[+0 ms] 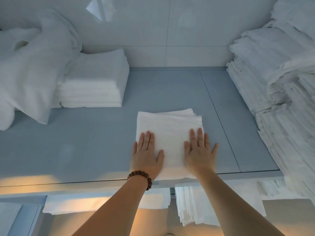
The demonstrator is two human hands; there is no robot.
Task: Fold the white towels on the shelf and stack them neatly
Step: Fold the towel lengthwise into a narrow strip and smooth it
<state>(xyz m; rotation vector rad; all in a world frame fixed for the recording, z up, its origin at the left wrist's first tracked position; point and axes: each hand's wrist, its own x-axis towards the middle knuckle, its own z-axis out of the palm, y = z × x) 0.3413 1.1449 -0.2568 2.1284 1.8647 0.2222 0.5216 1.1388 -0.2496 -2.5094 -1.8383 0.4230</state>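
i have one folded towel (168, 126) lying flat on the shelf (88, 143), near its front edge and a little right of centre. its far corners fan out slightly, so the layers are not quite square. my left grip (146, 151) and right grip (199, 150) both lie on the near half of it, palms down, fingers straight and spread, pressing the cloth and pinching nothing. a bead bracelet (140, 178) sits on the left wrist.

i judge this towel's fold to be close to finished, at the flattening stage. it is well apart from the neat stack (95, 82) at the back left, where i reckon it belongs, so the placing is not yet done.

beside that stack, touching its left side, a crumpled heap (30, 65) of white cloth looks unfolded, so i take it that a fair share of work is left. along the right a tall ragged pile (279, 86) of white pieces leans up; whether it counts as done or waiting i cannot tell. more white cloths (187, 206) hang below the shelf's front edge.
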